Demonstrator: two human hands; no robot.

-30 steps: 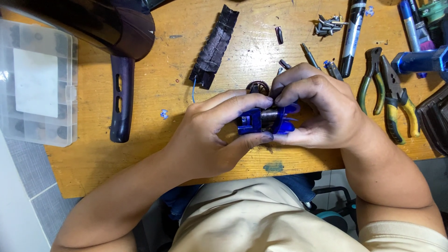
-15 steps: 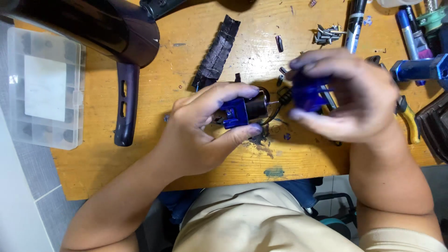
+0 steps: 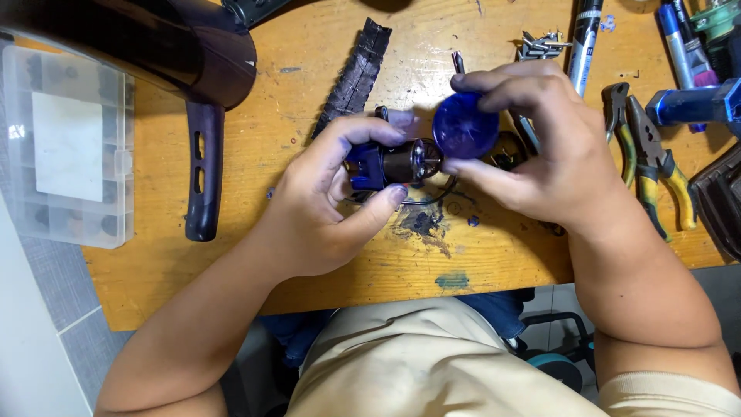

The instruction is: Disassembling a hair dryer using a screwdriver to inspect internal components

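Observation:
My left hand (image 3: 328,205) grips a small dark motor (image 3: 401,161) set in a blue plastic mount, holding it just above the wooden table (image 3: 255,255). My right hand (image 3: 540,150) pinches a round translucent blue cap (image 3: 465,126) between thumb and fingers, right beside the motor's exposed end. The cap stands apart from the motor. Thin wires hang under the motor, partly hidden by my fingers.
A black hair-dryer body (image 3: 147,46) and its handle (image 3: 202,170) lie at upper left. A clear parts box (image 3: 65,147) sits at the left edge. A black strip (image 3: 356,73), screws (image 3: 540,45), a marker (image 3: 583,35), pliers (image 3: 644,158) and blue tools (image 3: 687,104) crowd the right.
The blue piece, held as one between both hands a second ago, has come apart. My right hand now holds the round cap, lifted up and right off the motor that stays in my left hand.

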